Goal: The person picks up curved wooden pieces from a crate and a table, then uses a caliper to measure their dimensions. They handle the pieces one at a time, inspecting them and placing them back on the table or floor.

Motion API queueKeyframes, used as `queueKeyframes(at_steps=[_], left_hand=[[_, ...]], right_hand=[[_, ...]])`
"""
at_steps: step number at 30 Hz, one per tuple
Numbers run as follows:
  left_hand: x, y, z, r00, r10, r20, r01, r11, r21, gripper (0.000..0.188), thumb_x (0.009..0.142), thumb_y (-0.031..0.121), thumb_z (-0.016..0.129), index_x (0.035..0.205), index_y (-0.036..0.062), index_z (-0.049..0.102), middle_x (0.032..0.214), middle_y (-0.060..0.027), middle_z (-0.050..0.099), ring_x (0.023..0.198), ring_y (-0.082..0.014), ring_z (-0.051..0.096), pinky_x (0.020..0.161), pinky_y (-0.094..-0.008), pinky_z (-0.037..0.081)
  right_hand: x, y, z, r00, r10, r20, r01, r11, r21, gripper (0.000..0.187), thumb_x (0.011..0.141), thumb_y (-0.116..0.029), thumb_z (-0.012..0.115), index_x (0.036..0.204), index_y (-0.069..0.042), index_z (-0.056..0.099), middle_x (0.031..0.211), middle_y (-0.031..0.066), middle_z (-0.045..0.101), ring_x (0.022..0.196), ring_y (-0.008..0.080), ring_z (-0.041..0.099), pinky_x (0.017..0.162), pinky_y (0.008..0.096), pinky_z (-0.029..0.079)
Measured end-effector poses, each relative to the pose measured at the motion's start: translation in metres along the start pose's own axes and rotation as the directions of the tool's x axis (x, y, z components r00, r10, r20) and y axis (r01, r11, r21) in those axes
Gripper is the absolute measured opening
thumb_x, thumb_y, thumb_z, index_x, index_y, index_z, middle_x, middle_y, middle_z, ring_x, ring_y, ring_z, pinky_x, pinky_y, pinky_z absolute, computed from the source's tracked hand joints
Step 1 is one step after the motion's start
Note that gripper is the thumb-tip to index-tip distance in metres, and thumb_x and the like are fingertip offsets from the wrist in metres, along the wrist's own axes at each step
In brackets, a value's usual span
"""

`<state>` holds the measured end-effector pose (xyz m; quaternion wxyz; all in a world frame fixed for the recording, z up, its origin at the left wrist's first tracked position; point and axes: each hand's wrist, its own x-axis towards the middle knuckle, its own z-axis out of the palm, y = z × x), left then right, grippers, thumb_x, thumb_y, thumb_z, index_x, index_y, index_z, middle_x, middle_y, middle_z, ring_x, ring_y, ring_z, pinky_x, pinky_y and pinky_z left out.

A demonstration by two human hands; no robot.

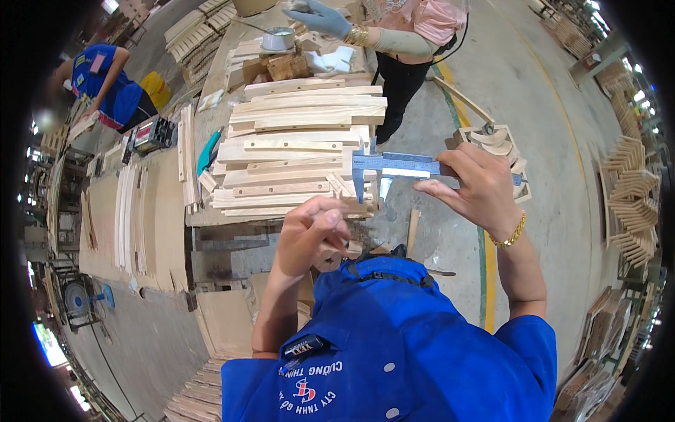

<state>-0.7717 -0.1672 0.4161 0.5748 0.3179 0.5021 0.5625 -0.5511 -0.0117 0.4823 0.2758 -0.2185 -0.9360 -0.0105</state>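
Observation:
My right hand (478, 188) holds a steel caliper (394, 166) level above the bench edge, thumb and fingers on its slider. The caliper's jaws point down at a small light wooden piece (351, 206). My left hand (309, 235) is closed around that wooden piece from below, gripping its lower, rounded end (329, 257). Just beyond both hands lies a stack of flat wooden slats (295, 151) with drilled holes. My blue shirt (394, 344) fills the lower middle of the view.
A person in pink with a grey glove (320, 17) works at the bench's far end beside a metal pot (278, 39). Another person in blue (112, 84) bends at far left. Curved wooden parts (496, 141) sit on the floor; stacked parts (633, 190) line the right.

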Motion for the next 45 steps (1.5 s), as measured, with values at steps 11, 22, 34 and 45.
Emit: queueKeyframes(at_steps=[11, 22, 34, 45], left_hand=[[-0.005, -0.062, 0.004, 0.978, -0.165, -0.130, 0.013, 0.666, -0.745, 0.036, 0.089, 0.028, 0.047, 0.113, 0.0005, 0.046, 0.105, -0.0174, 0.054, 0.092, -0.0295, 0.058, 0.077, -0.0419, 0.050], [0.010, -0.027, 0.034, 0.937, 0.329, -0.115, -0.307, 0.626, -0.717, 0.032, 0.081, 0.000, 0.055, 0.106, 0.0109, 0.040, 0.127, -0.0168, 0.040, 0.134, -0.0315, 0.023, 0.109, -0.0537, 0.017], [0.006, -0.036, 0.038, 0.898, 0.429, -0.097, -0.380, 0.646, -0.662, 0.030, 0.078, -0.009, 0.055, 0.096, 0.0117, 0.043, 0.115, -0.0095, 0.043, 0.121, -0.0303, 0.043, 0.108, -0.0501, 0.028], [0.005, -0.038, 0.037, 0.885, 0.463, -0.042, -0.375, 0.658, -0.653, 0.030, 0.078, -0.009, 0.056, 0.095, 0.0136, 0.045, 0.114, -0.0074, 0.042, 0.127, -0.0309, 0.035, 0.109, -0.0491, 0.025]], right_hand=[[-0.002, 0.003, 0.001, 1.000, 0.021, 0.001, -0.021, 1.000, -0.012, 0.036, 0.068, -0.039, 0.074, 0.075, -0.007, 0.060, 0.060, 0.0012, 0.050, 0.049, 0.0138, 0.052, 0.044, 0.0255, 0.040], [-0.002, -0.021, 0.011, 0.992, 0.120, -0.040, -0.113, 0.983, 0.143, 0.033, 0.065, -0.029, 0.079, 0.077, -0.004, 0.062, 0.062, 0.0036, 0.054, 0.053, 0.0139, 0.055, 0.047, 0.0245, 0.042], [-0.002, -0.027, 0.021, 0.984, 0.134, -0.121, -0.116, 0.983, 0.144, 0.034, 0.067, -0.034, 0.076, 0.078, -0.006, 0.062, 0.063, 0.0023, 0.055, 0.050, 0.0141, 0.054, 0.044, 0.0250, 0.041], [-0.003, -0.027, 0.025, 0.989, 0.135, -0.059, -0.125, 0.980, 0.152, 0.032, 0.066, -0.031, 0.079, 0.076, -0.006, 0.062, 0.060, 0.0013, 0.053, 0.051, 0.0107, 0.051, 0.044, 0.0230, 0.039]])
